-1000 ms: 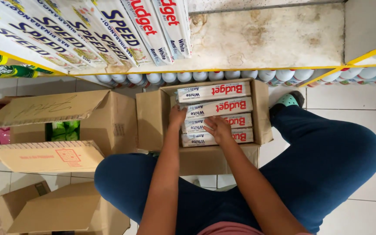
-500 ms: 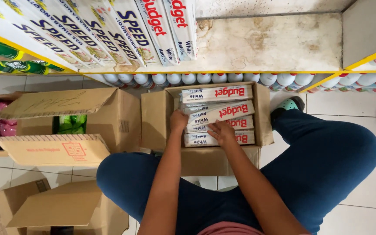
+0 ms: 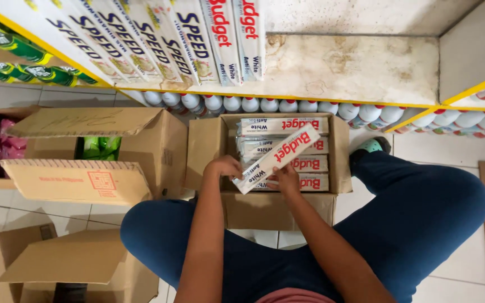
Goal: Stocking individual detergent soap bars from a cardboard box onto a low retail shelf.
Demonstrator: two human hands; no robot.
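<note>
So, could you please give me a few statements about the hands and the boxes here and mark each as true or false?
1. Both hands hold one long white carton tilted above the open cardboard box. True.
2. The left hand grips the carton's lower end. True.
3. The cardboard box holds no other cartons. False: more white cartons lie stacked flat inside it.
4. The right hand rests on the shelf. False: it is at the carton, over the box.
5. The shelf section straight above the box is packed full. False: it is bare and stained.
</note>
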